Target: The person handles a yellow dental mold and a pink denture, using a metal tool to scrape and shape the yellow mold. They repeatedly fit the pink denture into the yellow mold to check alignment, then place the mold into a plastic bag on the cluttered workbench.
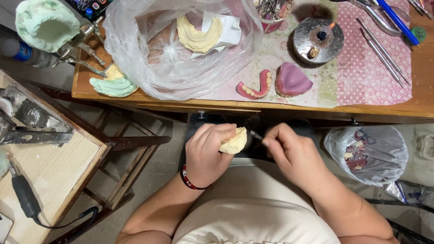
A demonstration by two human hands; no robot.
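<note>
The plaster cast [234,143] sits in your left hand [209,153], held over your lap just below the edge of the desk [420,90], your fingers curled shut around its back so only the pale yellow front shows. Your right hand [289,151] is pinched closed on a thin metal tool [256,135] whose tip meets the cast's right side. Judge the cast as stiff, dry and brittle: it should feel fairly light for its bulk, chalky rather than slick, and its thin rims and ridges look like the parts that would chip. Hold it by the thick base, as you do now, and keep pressure off the edges. The tool is rigid and narrow, so a pen-like pinch near the tip gives the best control.

To your right a small plastic bag [367,153] holds pink and white scraps. On the desk lie a pink denture with teeth [256,86] and a pink wax plate [291,80] beside it, near the front edge. Left of them a large clear bag [181,49] covers another yellow cast [199,34]. Farther back stand a round metal burner [318,39] and several long steel instruments [382,49]
</note>
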